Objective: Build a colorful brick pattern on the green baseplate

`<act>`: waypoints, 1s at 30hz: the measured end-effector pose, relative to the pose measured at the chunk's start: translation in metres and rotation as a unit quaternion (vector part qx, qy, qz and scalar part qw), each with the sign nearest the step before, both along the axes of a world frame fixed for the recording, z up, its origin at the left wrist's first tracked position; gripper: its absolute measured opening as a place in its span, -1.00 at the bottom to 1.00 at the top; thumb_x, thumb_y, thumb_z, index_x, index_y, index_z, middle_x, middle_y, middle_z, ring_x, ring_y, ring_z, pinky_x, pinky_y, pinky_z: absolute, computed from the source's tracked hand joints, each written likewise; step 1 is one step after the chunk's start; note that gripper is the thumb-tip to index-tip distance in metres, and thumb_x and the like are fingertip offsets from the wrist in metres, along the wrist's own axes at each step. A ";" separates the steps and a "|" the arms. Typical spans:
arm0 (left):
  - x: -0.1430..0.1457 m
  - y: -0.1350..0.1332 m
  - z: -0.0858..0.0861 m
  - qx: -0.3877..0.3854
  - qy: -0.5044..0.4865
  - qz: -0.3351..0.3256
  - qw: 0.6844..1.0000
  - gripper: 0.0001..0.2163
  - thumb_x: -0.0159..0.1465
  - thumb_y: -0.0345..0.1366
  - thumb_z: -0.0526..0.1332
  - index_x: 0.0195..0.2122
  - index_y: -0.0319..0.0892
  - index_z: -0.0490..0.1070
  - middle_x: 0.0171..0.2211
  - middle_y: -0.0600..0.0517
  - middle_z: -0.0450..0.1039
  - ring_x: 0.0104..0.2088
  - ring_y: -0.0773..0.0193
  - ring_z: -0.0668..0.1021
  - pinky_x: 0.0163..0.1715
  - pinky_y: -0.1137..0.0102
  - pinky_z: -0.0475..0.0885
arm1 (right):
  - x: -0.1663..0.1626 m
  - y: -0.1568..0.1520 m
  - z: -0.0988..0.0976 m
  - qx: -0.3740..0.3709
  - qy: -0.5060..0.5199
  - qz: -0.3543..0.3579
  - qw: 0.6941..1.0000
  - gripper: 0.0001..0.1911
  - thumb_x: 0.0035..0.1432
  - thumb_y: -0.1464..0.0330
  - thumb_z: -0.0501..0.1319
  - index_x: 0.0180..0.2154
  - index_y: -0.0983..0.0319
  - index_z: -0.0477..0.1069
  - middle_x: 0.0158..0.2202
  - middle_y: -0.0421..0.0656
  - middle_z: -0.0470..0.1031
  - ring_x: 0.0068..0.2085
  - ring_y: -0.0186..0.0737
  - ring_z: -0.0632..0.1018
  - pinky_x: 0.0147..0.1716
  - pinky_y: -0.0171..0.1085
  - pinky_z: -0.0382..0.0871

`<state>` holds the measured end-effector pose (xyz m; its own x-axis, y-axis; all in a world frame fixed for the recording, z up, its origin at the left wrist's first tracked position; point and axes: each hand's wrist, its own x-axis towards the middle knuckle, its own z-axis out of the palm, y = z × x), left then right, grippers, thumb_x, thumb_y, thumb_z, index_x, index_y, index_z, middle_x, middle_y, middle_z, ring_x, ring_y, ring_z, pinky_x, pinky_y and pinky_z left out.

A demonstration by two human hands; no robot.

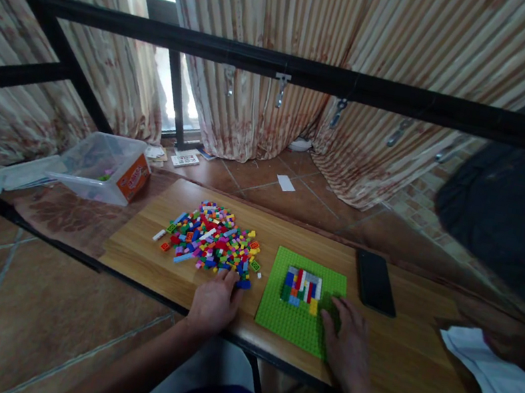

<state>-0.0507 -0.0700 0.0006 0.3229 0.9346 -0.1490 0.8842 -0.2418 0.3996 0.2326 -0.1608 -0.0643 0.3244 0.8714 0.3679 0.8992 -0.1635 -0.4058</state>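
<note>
My left hand [214, 304] is at the near edge of a heap of small mixed-colour toy bricks [214, 239]. Its fingers reach down among the bricks, thumb apart, beside a blue brick [243, 284]; no held brick shows. To the right lies a green studded baseplate [291, 337]. On it is a flat, roughly square patch of joined bricks [302, 288] in red, white, blue, grey, yellow and other colours. My right hand [346, 339] rests over the baseplate's right edge, thumb and fingers apart, close to the patch's right side. Nothing shows in it.
A black phone [376, 283] lies right of the baseplate on the wooden tabletop [416, 359]. Crumpled white paper [497, 377] is farther right. A clear plastic box [99, 168] stands beyond the left end. A black metal rail [315, 70] with hanging clips crosses in front of the curtains.
</note>
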 end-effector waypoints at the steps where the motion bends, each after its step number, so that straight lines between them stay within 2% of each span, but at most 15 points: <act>1: -0.002 0.001 0.000 0.006 -0.001 0.004 1.000 -0.78 0.32 -0.26 0.03 -0.06 -0.13 0.33 -0.07 -0.06 0.44 -0.13 0.14 0.53 -0.22 0.34 0.35 | 0.001 0.001 0.000 -0.003 0.000 0.004 1.000 -0.53 0.25 0.09 0.01 0.00 0.24 0.40 0.06 0.06 0.37 0.10 0.06 0.34 0.07 0.10 0.26; 4: -0.007 0.004 0.000 0.023 -0.016 -0.002 1.000 -0.75 0.30 -0.33 0.04 -0.01 -0.13 0.32 -0.05 -0.07 0.42 -0.09 0.15 0.52 -0.16 0.34 0.37 | 0.003 0.003 0.003 -0.004 0.003 0.013 1.000 -0.54 0.27 0.10 0.01 0.00 0.26 0.41 0.06 0.06 0.38 0.09 0.03 0.35 0.09 0.06 0.27; 8: -0.004 0.010 0.001 0.059 -0.035 -0.020 0.997 -0.72 0.29 -0.34 0.05 0.02 -0.14 0.31 -0.05 -0.07 0.40 -0.13 0.17 0.52 -0.17 0.36 0.39 | 0.002 0.004 0.004 0.013 0.010 0.014 1.000 -0.56 0.28 0.11 0.02 -0.03 0.26 0.42 0.04 0.05 0.40 0.08 0.00 0.37 0.09 0.04 0.28; 12: 0.010 0.027 0.006 0.096 -0.029 -0.091 0.991 -0.67 0.30 -0.35 0.04 0.09 -0.12 0.31 -0.02 -0.09 0.38 -0.12 0.16 0.51 -0.16 0.35 0.40 | 0.002 0.003 0.003 0.023 0.020 0.009 0.999 -0.58 0.28 0.12 0.02 -0.06 0.26 0.44 0.02 0.05 0.42 0.07 -0.01 0.39 0.07 0.03 0.30; 15: 0.021 0.045 0.011 0.094 0.010 -0.156 0.983 -0.72 0.28 -0.40 0.05 -0.02 -0.15 0.40 -0.05 -0.11 0.38 -0.14 0.16 0.52 -0.15 0.34 0.41 | 0.003 0.003 0.001 0.031 0.018 0.006 0.999 -0.58 0.29 0.13 0.03 -0.07 0.27 0.44 0.01 0.05 0.43 0.06 -0.02 0.40 0.07 0.02 0.30; 18: 0.027 0.058 0.012 0.081 0.056 -0.191 0.977 -0.79 0.27 -0.42 0.06 -0.15 -0.20 0.45 -0.10 -0.12 0.39 -0.20 0.17 0.53 -0.24 0.36 0.44 | 0.004 0.003 -0.002 0.046 0.017 0.002 0.999 -0.58 0.28 0.11 0.04 -0.09 0.28 0.45 -0.01 0.05 0.45 0.04 -0.02 0.42 0.06 0.02 0.31; 25: 0.030 0.062 0.013 0.096 0.081 -0.194 0.973 -0.85 0.29 -0.42 0.07 -0.21 -0.22 0.40 -0.11 -0.12 0.40 -0.19 0.15 0.54 -0.24 0.34 0.45 | 0.004 0.004 -0.006 0.063 0.022 -0.001 0.998 -0.60 0.27 0.12 0.06 -0.09 0.26 0.47 -0.03 0.05 0.47 0.03 -0.02 0.43 0.05 0.01 0.33; 30: 0.034 0.060 0.017 0.089 0.035 -0.144 0.985 -0.87 0.30 -0.36 0.09 -0.15 -0.20 0.34 -0.13 -0.10 0.44 -0.17 0.17 0.55 -0.23 0.37 0.42 | 0.004 0.004 -0.007 0.075 0.021 -0.002 0.997 -0.62 0.27 0.14 0.07 -0.10 0.25 0.47 -0.03 0.04 0.47 0.02 -0.03 0.44 0.02 0.00 0.36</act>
